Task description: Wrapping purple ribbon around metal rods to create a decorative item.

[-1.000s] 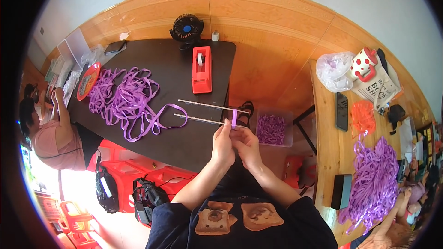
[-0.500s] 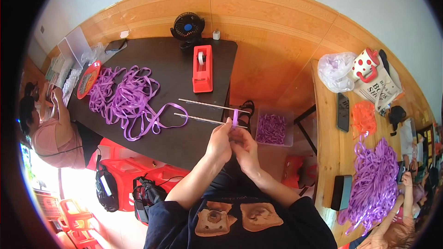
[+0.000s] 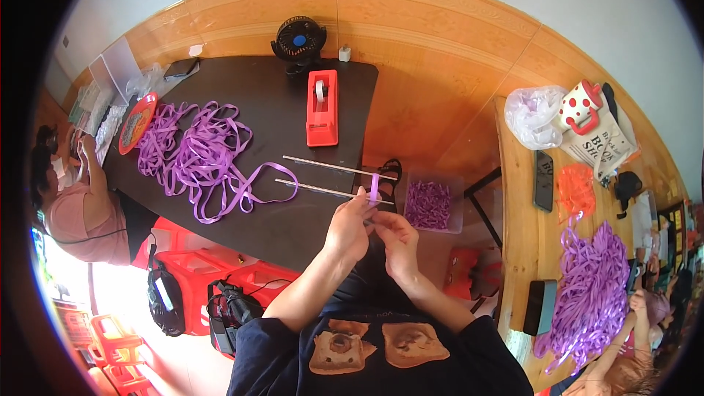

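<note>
- And here's the left hand [image 3: 348,227], closed on the nearer rod [image 3: 315,188] right by the purple band [image 3: 374,189], which wraps both rods near their right ends.
- The right hand [image 3: 397,240] works just beside it, fingers bent; whether they grip anything, I can't tell.
- The farther rod [image 3: 330,166] runs roughly alongside, both reaching past the right edge of the dark table [image 3: 271,236].
- On that tabletop, a purple ribbon heap [image 3: 209,150] sprawls left, a red tape dispenser [image 3: 323,114] lies far right, with a black fan [image 3: 299,40] behind it.
- Down on the floor, a clear box [image 3: 458,220] holds purple pieces!
- Over right, a wooden table [image 3: 517,249] carries another purple pile [image 3: 594,286] and a spotted mug [image 3: 576,106].
- Orange-brown panelling [image 3: 433,44] lines the far wall; red stools [image 3: 180,249] stand near left, a seated person [image 3: 84,213] beyond.
</note>
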`<state>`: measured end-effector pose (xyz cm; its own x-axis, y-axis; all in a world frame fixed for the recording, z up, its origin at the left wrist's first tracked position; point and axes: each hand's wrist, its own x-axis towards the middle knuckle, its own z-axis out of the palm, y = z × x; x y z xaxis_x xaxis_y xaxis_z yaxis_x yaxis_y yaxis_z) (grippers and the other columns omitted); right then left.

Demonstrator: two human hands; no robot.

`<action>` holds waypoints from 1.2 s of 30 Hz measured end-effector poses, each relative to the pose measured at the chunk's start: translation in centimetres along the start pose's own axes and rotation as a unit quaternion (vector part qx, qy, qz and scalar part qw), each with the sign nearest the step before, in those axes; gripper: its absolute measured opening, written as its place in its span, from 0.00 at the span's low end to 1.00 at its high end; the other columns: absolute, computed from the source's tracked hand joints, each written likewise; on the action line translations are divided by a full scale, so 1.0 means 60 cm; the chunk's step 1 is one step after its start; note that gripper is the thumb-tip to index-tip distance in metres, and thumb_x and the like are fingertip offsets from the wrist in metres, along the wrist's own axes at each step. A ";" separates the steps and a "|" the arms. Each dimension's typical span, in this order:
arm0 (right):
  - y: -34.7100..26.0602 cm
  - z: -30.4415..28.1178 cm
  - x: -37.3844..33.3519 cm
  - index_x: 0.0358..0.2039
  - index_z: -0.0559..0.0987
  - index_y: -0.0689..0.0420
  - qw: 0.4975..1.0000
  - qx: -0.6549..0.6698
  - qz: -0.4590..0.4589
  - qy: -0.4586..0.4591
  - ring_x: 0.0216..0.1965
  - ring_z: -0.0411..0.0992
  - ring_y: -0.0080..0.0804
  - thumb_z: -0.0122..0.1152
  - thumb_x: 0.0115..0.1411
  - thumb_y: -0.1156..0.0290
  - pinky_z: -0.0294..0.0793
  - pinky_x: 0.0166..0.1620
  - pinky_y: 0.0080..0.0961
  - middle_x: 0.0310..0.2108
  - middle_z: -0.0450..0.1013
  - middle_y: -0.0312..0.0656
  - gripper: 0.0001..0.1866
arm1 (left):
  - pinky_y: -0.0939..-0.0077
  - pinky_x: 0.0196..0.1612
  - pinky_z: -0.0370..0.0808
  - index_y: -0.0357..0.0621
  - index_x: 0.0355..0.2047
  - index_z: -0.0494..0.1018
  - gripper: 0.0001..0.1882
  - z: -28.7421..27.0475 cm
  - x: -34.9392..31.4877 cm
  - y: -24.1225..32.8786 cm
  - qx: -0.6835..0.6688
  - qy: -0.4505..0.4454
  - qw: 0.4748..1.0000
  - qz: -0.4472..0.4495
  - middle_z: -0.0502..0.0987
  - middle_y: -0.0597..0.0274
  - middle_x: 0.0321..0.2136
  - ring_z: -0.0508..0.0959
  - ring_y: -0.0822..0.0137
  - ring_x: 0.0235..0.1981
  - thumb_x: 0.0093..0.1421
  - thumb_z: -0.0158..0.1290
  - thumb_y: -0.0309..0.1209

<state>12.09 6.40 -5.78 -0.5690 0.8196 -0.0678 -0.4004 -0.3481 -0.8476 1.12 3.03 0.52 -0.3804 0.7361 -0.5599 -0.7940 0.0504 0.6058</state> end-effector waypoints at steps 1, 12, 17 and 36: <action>-0.005 0.007 0.006 0.43 0.74 0.67 1.000 0.015 -0.003 0.007 0.40 0.73 0.27 0.53 0.59 0.81 0.70 0.46 0.21 0.39 0.74 0.42 0.11 | 0.67 0.48 0.57 0.45 0.41 0.72 0.18 -0.003 0.002 -0.002 -0.002 0.000 1.000 0.000 0.73 0.64 0.41 0.67 0.69 0.45 0.66 0.41 0.45; -0.009 0.028 0.048 0.34 0.79 0.62 0.996 0.040 0.075 0.037 0.27 0.69 0.17 0.58 0.59 0.76 0.66 0.30 0.13 0.26 0.74 0.34 0.05 | 0.77 0.36 0.61 0.42 0.36 0.73 0.17 -0.005 0.009 -0.012 -0.039 -0.005 0.999 0.030 0.72 0.67 0.30 0.68 0.74 0.32 0.68 0.40 0.41; -0.022 0.043 0.042 0.33 0.79 0.63 0.997 0.040 0.054 0.039 0.26 0.69 0.19 0.58 0.59 0.77 0.67 0.29 0.15 0.25 0.73 0.35 0.04 | 0.78 0.34 0.62 0.42 0.35 0.73 0.16 0.000 0.003 -0.010 -0.050 -0.004 0.998 0.034 0.72 0.67 0.29 0.68 0.74 0.31 0.68 0.41 0.40; -0.050 0.028 0.019 0.31 0.79 0.61 0.992 -0.016 0.009 0.123 0.23 0.68 0.17 0.57 0.59 0.74 0.65 0.28 0.12 0.23 0.73 0.34 0.05 | 0.71 0.47 0.59 0.46 0.41 0.71 0.21 -0.007 -0.005 0.008 -0.014 -0.022 0.999 -0.029 0.73 0.64 0.40 0.68 0.68 0.44 0.66 0.40 0.49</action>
<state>11.42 7.58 -2.44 -0.3816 0.9011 -0.2058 -0.3664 -0.3519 -0.8614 0.65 2.57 0.77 -0.3116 0.7621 -0.5676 -0.8277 0.0757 0.5560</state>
